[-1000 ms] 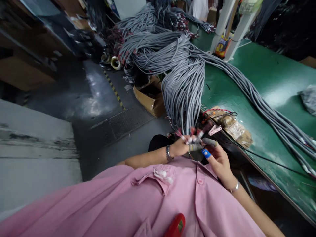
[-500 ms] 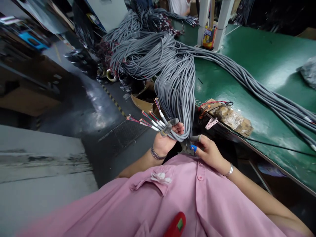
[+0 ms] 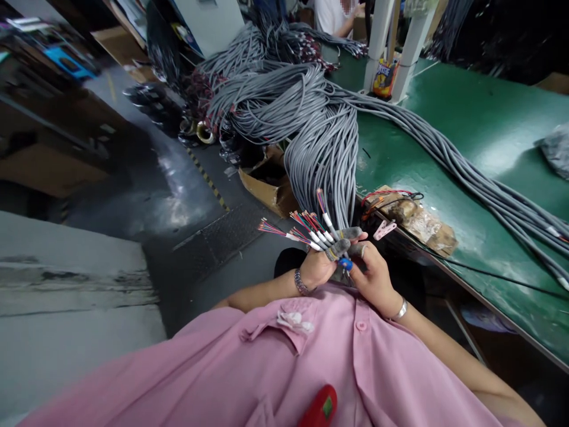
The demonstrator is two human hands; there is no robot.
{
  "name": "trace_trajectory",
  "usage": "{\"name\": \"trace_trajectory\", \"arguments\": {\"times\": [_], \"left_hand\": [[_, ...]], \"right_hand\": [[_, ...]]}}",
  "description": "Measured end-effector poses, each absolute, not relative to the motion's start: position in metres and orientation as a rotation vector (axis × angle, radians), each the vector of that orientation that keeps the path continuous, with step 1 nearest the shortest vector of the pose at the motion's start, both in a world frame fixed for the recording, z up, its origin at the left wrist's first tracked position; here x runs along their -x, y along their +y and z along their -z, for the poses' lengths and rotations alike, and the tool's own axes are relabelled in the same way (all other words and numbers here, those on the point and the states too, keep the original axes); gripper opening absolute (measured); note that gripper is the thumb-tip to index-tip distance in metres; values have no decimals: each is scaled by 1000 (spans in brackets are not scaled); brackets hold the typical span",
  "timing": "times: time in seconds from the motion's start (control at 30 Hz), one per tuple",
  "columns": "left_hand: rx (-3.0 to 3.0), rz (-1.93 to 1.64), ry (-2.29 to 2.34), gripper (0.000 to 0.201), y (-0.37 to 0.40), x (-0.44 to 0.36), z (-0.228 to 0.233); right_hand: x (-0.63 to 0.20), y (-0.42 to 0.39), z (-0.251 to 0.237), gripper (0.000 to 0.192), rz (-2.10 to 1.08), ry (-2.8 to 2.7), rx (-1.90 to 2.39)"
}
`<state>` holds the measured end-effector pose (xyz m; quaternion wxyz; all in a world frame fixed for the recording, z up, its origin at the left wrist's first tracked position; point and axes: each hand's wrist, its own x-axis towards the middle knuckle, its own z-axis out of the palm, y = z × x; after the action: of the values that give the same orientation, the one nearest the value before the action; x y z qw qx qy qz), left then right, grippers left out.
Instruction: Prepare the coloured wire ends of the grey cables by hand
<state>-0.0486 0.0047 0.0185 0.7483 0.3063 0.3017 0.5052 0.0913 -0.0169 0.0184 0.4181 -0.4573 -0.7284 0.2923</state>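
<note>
My left hand (image 3: 320, 265), with grey finger covers on the thumb and a finger, is closed around several grey cables. Their ends fan out to the left, with white sleeves (image 3: 316, 238) and thin coloured wires (image 3: 306, 220) with bare tips. Right against it, my right hand (image 3: 372, 274) has its blue-wrapped thumb and grey-covered index finger drawn together at the cables; what lies between those fingertips is hidden. Behind both hands, the thick bundle of grey cables (image 3: 322, 157) hangs over the table's edge.
The green table (image 3: 448, 112) stretches right, crossed by a long run of grey cables (image 3: 444, 145). At its edge are a taped brown block (image 3: 422, 219) and a pink clip (image 3: 384, 229). A cardboard box (image 3: 271, 187) stands below. A person (image 3: 331, 18) is at the back.
My left hand has moved right with the cable ends. My right hand, formerly apart, now meets it with thumb and index finger closed together. The view has shifted slightly.
</note>
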Motion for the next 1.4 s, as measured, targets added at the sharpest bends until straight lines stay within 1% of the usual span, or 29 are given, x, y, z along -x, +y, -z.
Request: {"name": "trace_trajectory", "arguments": {"times": [0.13, 0.23, 0.33, 0.4, 0.47, 0.53, 0.6, 0.77, 0.87, 0.97, 1.03, 1.17, 1.4], "left_hand": [[-682, -1164, 624, 48, 8, 59, -23], [-676, -1230, 650, 43, 16, 77, -32], [-700, -1322, 671, 31, 24, 90, -34], [-729, -1321, 718, 27, 26, 89, -31], [-771, -1267, 779, 30, 25, 78, -25], [-829, -1209, 809, 36, 22, 64, -18], [-906, -1171, 835, 39, 20, 50, -13], [-1058, -1074, 905, 34, 19, 36, -12], [-1135, -1017, 916, 35, 18, 38, -14], [-1274, -926, 896, 37, 17, 43, -17], [-1361, -819, 877, 36, 16, 45, -17], [-1429, -632, 878, 32, 14, 43, -8], [-1479, -588, 795, 35, 19, 44, -7]], "right_hand": [[-107, -22, -9, 18, -1002, -1595, 1128], [-124, -26, 9, 21, -1215, -1533, 1120], [-134, -24, 32, 21, -1239, -1584, 1172], [-135, -21, 45, 22, -1260, -1583, 1200], [-132, -18, 53, 23, -1305, -1558, 1198], [-127, -16, 56, 22, -1343, -1543, 1175], [-123, -15, 56, 22, -1353, -1552, 1155], [-122, -19, 50, 19, -1309, -1662, 1157], [-129, -22, 42, 22, -1263, -1704, 1155], [-137, -23, 30, 22, -1237, -1506, 1193], [-139, -23, 21, 24, -1271, -1337, 1203], [-134, -20, 7, 26, -1339, -1169, 1184], [-131, -19, -2, 25, -1332, -1109, 1217]]}}
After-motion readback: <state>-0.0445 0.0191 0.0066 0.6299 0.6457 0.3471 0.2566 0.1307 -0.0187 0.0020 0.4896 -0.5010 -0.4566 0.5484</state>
